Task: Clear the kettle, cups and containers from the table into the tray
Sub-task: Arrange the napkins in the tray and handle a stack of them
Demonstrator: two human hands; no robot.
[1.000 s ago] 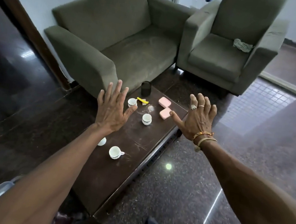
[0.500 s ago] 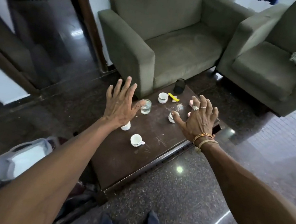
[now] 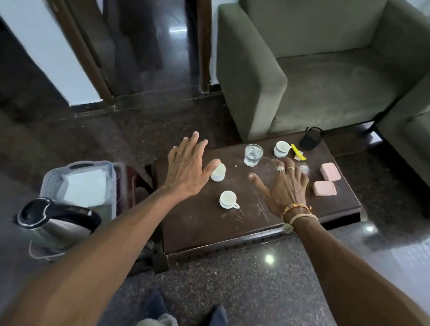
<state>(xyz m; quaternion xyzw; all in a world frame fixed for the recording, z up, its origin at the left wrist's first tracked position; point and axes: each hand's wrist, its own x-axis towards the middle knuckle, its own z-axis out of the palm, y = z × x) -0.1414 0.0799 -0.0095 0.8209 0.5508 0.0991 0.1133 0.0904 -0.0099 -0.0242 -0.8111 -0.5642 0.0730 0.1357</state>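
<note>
Head view, the only one. Left hand is held out over the left end of the table, fingers straight and spread, palm down, holding nothing; its thumb tip overlaps a white cup, but I cannot tell whether they touch. Right hand is likewise flat and spread over the table's middle, holding nothing. On the table: a handled cup between the two wrists, a water glass further back, a far cup with a yellow item just beside it, a small clear glass at the right fingertips, two pink containers toward the right end, and a dark container at the far edge. The white tray sits off the table's left end, lower down, with something white lying in it. The kettle stands at the tray's near side; I cannot tell whether it is inside the tray or in front of it. Judgement: clearing has barely begun, since every cup and container remains on the table. The first pickup is in hand, probably the cup at the left thumb. The next move calls for curling the fingers round that cup, lifting it clear of the handled cup, and carrying it left and down into the tray. Risk: the glass holds water.
</note>
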